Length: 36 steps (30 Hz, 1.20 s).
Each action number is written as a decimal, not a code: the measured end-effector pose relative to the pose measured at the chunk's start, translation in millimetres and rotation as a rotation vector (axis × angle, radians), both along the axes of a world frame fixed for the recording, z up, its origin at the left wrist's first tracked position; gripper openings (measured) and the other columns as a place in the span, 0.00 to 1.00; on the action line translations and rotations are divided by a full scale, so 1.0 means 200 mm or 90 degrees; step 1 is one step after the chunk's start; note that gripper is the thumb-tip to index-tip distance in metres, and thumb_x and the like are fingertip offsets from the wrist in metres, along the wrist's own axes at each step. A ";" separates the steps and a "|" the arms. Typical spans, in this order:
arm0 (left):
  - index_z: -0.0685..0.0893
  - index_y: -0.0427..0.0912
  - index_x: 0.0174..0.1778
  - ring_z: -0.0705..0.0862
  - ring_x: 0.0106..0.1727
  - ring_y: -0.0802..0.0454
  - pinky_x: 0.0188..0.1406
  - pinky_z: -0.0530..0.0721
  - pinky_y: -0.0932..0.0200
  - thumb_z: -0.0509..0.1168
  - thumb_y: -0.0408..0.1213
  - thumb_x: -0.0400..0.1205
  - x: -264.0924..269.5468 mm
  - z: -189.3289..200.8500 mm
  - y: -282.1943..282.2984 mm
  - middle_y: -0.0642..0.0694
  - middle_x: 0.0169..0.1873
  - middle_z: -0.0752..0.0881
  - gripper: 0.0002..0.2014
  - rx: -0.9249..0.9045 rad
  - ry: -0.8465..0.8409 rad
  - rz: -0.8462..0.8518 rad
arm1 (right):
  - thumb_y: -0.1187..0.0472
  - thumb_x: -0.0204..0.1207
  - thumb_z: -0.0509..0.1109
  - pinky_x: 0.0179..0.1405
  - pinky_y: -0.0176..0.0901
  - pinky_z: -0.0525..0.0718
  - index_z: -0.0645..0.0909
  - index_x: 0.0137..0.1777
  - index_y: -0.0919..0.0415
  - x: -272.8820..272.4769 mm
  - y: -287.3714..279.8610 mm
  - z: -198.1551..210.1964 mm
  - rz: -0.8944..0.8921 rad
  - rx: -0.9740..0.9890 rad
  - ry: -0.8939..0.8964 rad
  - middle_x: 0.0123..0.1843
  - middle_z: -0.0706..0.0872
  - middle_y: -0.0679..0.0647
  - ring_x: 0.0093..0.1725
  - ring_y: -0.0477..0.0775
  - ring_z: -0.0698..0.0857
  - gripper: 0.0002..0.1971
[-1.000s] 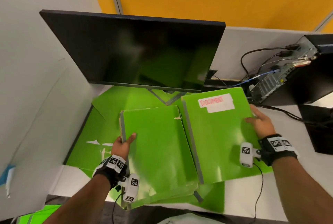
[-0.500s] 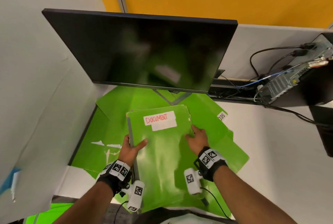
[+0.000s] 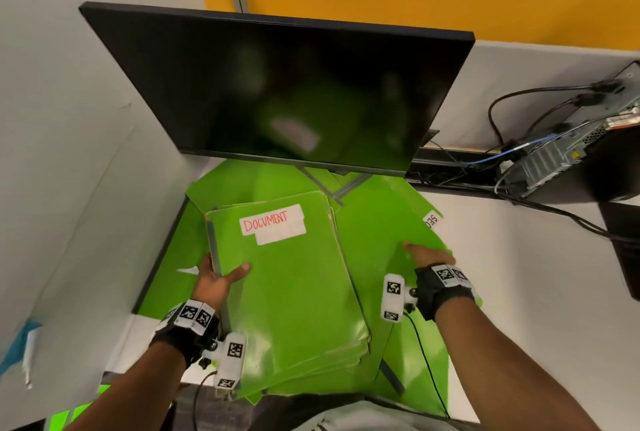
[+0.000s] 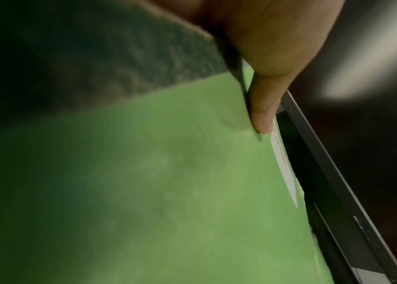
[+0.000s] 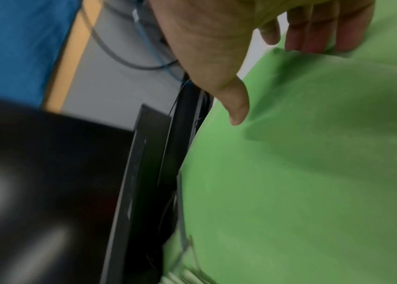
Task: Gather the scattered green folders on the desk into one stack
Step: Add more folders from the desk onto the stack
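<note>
A stack of green folders (image 3: 298,299) lies in front of me, topped by one labelled DOCUMENT (image 3: 272,222). My left hand (image 3: 221,278) grips the stack's left edge, thumb (image 4: 263,115) on the top cover (image 4: 168,182) and fingers hidden underneath. To the right lies another green folder (image 3: 377,236) with a partly hidden white label (image 3: 431,221). My right hand (image 3: 427,255) reaches over that folder (image 5: 314,173), its fingers (image 5: 314,38) at the far right edge. Its thumb is just above the surface and holds nothing.
A black monitor (image 3: 277,84) overhangs the folders, and its stand (image 3: 332,188) sits behind them. A computer tower (image 3: 568,153) with cables stands at the back right. A grey partition (image 3: 69,188) closes off the left. Green sheets (image 3: 166,257) cover the desk under the stack.
My right hand carried the DOCUMENT folder left onto the stack, let go, and moved right to the folder that was under it. My left hand kept its hold.
</note>
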<state>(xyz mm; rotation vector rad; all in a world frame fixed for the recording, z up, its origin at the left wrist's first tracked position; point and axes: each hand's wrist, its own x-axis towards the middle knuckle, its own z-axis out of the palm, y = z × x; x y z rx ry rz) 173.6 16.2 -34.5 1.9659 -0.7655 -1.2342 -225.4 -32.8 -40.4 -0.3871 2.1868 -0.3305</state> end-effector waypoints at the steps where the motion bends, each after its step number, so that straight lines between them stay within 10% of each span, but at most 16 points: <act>1: 0.73 0.39 0.68 0.80 0.58 0.42 0.60 0.76 0.47 0.78 0.35 0.71 -0.01 -0.02 0.00 0.41 0.59 0.83 0.31 0.017 -0.006 0.005 | 0.40 0.68 0.74 0.66 0.55 0.78 0.71 0.75 0.65 0.00 0.01 -0.01 -0.003 -0.021 -0.042 0.73 0.76 0.65 0.66 0.67 0.80 0.41; 5: 0.73 0.35 0.71 0.79 0.66 0.35 0.65 0.76 0.44 0.78 0.38 0.71 -0.02 -0.04 0.01 0.38 0.63 0.82 0.33 0.041 -0.014 0.004 | 0.56 0.76 0.72 0.65 0.55 0.80 0.73 0.72 0.68 -0.01 0.09 -0.05 0.022 -0.129 -0.093 0.71 0.79 0.64 0.64 0.67 0.82 0.27; 11: 0.72 0.38 0.72 0.76 0.69 0.35 0.65 0.72 0.45 0.76 0.37 0.73 -0.03 0.00 0.02 0.37 0.68 0.79 0.32 0.025 -0.026 -0.020 | 0.74 0.71 0.71 0.34 0.44 0.88 0.77 0.62 0.60 -0.22 0.19 0.05 -0.148 -0.379 -0.048 0.56 0.87 0.62 0.37 0.50 0.87 0.20; 16: 0.73 0.42 0.70 0.78 0.59 0.41 0.63 0.74 0.44 0.77 0.37 0.73 -0.11 0.00 0.05 0.40 0.61 0.82 0.30 0.016 0.012 -0.016 | 0.76 0.70 0.71 0.56 0.64 0.84 0.80 0.47 0.45 -0.40 0.18 0.22 -0.082 -0.528 -0.037 0.52 0.86 0.63 0.49 0.61 0.86 0.21; 22: 0.69 0.40 0.73 0.73 0.60 0.45 0.66 0.71 0.43 0.76 0.39 0.73 -0.25 0.03 0.08 0.45 0.60 0.76 0.34 0.024 0.017 -0.028 | 0.79 0.73 0.66 0.34 0.25 0.84 0.77 0.66 0.66 -0.49 0.25 0.41 -0.073 -0.584 -0.023 0.47 0.85 0.58 0.29 0.27 0.84 0.22; 28: 0.69 0.40 0.71 0.75 0.60 0.43 0.63 0.71 0.43 0.76 0.39 0.74 -0.32 0.04 0.13 0.45 0.59 0.77 0.32 0.031 0.012 -0.030 | 0.78 0.74 0.65 0.55 0.53 0.84 0.77 0.56 0.53 -0.59 0.38 0.62 -0.071 -0.662 -0.028 0.46 0.86 0.46 0.40 0.41 0.86 0.19; 32: 0.67 0.37 0.74 0.76 0.66 0.37 0.64 0.72 0.43 0.76 0.42 0.73 -0.34 0.03 0.15 0.41 0.61 0.77 0.36 0.047 -0.028 -0.036 | 0.79 0.77 0.62 0.45 0.32 0.86 0.75 0.61 0.53 -0.55 0.45 0.79 0.038 -0.747 -0.067 0.46 0.90 0.38 0.45 0.33 0.87 0.22; 36: 0.67 0.36 0.75 0.76 0.67 0.36 0.62 0.73 0.45 0.76 0.43 0.73 -0.37 0.04 0.16 0.39 0.64 0.78 0.38 0.052 -0.039 -0.033 | 0.80 0.76 0.64 0.57 0.34 0.84 0.75 0.63 0.53 -0.46 0.48 0.93 0.249 -0.790 -0.090 0.55 0.87 0.39 0.57 0.38 0.85 0.24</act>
